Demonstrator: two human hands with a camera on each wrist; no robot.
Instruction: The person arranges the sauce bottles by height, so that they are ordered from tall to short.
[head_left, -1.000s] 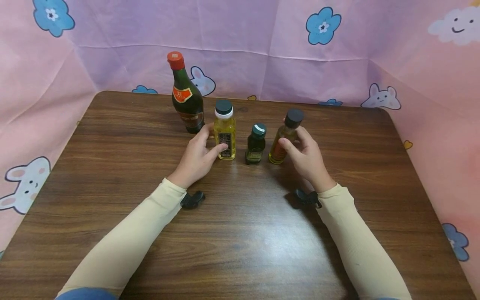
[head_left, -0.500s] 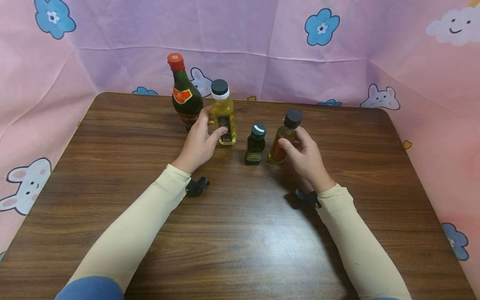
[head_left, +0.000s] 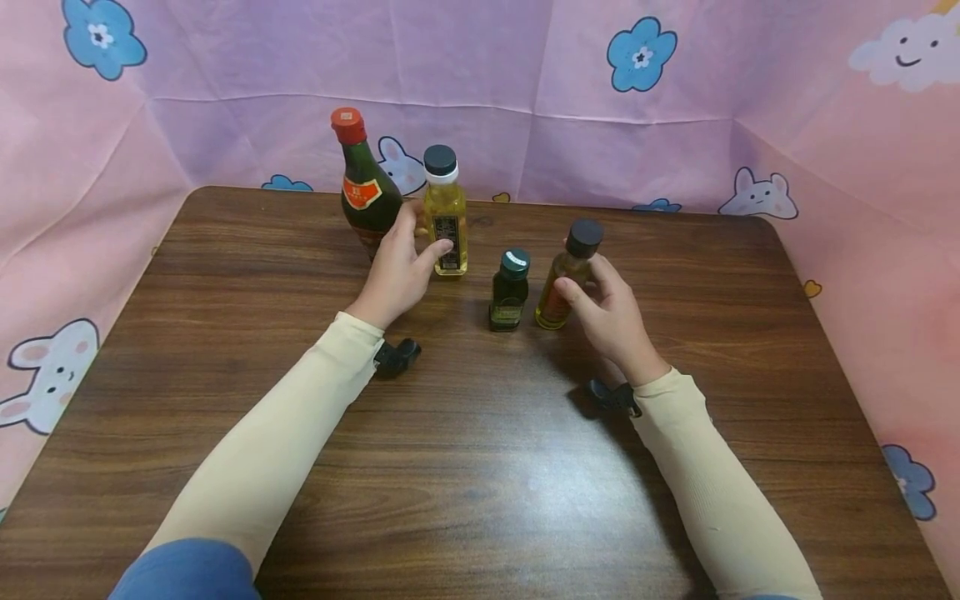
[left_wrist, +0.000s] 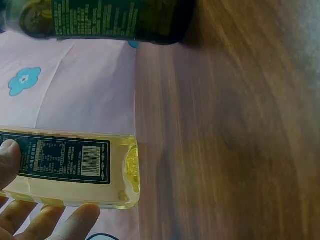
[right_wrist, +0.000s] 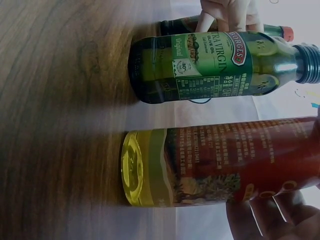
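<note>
My left hand (head_left: 396, 271) grips an upright square bottle of pale yellow oil (head_left: 448, 218), with a dark cap and white collar. Its black back label (left_wrist: 70, 157) shows a barcode in the left wrist view. Whether its base touches the table, I cannot tell. My right hand (head_left: 611, 312) holds a slightly tilted oil bottle (head_left: 567, 268) with a black cap; the right wrist view shows its red label (right_wrist: 215, 160). Between the hands stands a small dark green olive oil bottle (head_left: 509, 292), untouched. A taller red-capped green bottle (head_left: 369, 193) stands behind my left hand, which partly covers it.
The brown wooden table (head_left: 480, 467) runs to a pink and purple printed cloth (head_left: 480, 58) at the back and sides. A black wrist mount (head_left: 397, 357) sits at my left cuff and another mount (head_left: 613, 396) at my right.
My left hand has carried the pale yellow oil bottle away from me, towards the table's back edge, beside the red-capped bottle. My right hand and its bottle have stayed in place.
</note>
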